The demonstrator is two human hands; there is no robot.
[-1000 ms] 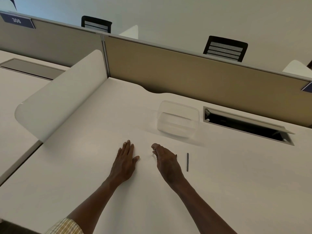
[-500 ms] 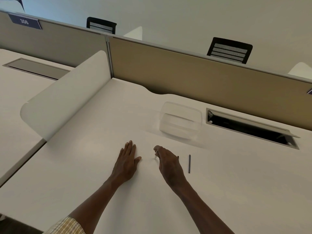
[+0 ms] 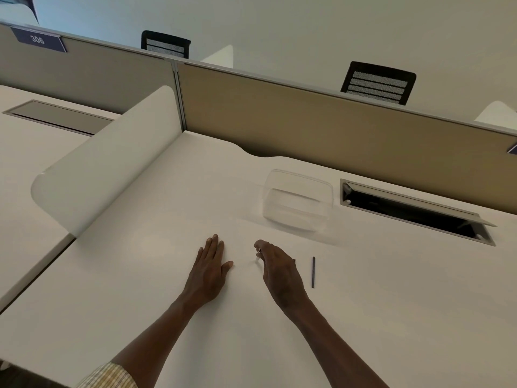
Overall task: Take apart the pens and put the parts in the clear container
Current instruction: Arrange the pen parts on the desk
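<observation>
On the far left a white curved divider [image 3: 106, 163] rises off the desk [image 3: 140, 289], and just right of it, toward the near middle, the left hand [image 3: 209, 268] rests palm down on the desktop, fingers straight and close together, thumb out to the right, holding nothing. A short gap to its right sits the right hand [image 3: 279, 271], its back turned to the camera and its fingers curled under; a small dark tip shows at the thumb and forefinger and another dark bit pokes out at the hand's right edge, so it seems to be gripping a pen across the palm (most of it is hidden, and I cannot tell which way it is held). Just right of that hand a thin dark pen [image 3: 313, 272] lies flat on the desk, apart from the fingers, its long axis running near to far. The right hand is plainly the nearer one to it. Farther away and slightly right, the clear container [image 3: 298, 201] stands with nothing visible inside, and right again is an open cable tray [image 3: 414, 211].
</observation>
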